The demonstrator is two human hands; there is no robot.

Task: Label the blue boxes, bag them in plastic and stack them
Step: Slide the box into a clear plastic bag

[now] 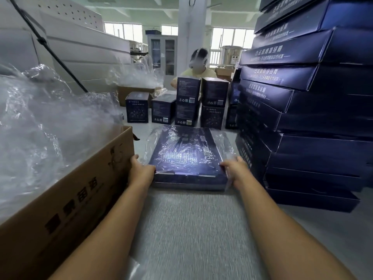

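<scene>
- Both hands are gripping one bagged box [185, 156]: the left hand [141, 169] is curling round its near-left corner and the right hand [235, 168] round its near-right corner, over the plastic.
- The box is lying flat on the floor [327, 235] straight ahead, its long axis seemingly running away from the person.
- The stack [314, 118] is standing just right of it, nearer the right hand.
- Counting: ten-odd boxes are in the stack (its top is cut off) and at least six small boxes [186, 102] beyond.

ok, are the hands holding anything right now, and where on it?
The plastic-bagged blue box: left hand grips its near left corner, right hand its near right corner.
</scene>
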